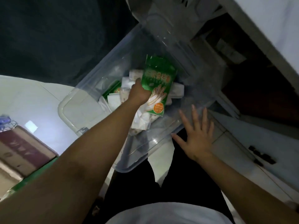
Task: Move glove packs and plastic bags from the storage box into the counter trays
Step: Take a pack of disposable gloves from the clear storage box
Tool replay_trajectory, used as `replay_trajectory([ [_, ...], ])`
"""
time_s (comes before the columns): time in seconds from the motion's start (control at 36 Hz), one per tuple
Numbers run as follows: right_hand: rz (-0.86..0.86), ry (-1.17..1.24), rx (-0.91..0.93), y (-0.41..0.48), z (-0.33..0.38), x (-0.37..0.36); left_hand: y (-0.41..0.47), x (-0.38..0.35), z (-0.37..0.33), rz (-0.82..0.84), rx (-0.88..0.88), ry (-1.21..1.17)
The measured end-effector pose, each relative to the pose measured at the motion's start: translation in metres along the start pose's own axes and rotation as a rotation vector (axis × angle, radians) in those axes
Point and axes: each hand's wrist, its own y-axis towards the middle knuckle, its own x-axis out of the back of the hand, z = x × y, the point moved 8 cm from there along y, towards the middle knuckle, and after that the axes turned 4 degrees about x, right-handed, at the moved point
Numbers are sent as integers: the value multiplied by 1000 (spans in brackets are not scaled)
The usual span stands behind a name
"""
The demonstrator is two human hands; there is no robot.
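A clear plastic storage box stands on the floor in front of me, below the counter. My left hand reaches down into it and is closed on a green glove pack, which stands upright and tilted above the other contents. Several white plastic bags and another green pack lie in the box beneath it. My right hand hovers open with spread fingers over the box's near right rim, holding nothing.
The box's lid lies at its left end. A white counter edge and cabinet door run along the right. A cardboard box sits at lower left on the pale tiled floor.
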Motion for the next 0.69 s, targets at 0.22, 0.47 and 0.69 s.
replay_trajectory([
  [0.22,-55,21,73,2,-3,-4,36,-16,9,-1,66,24],
  [0.47,-59,150,96,1,-5,0,33,-11,4,-10,-6,61],
  [0.69,195,275,161,0,-8,22,-49,25,-3,-218,-48,-12],
])
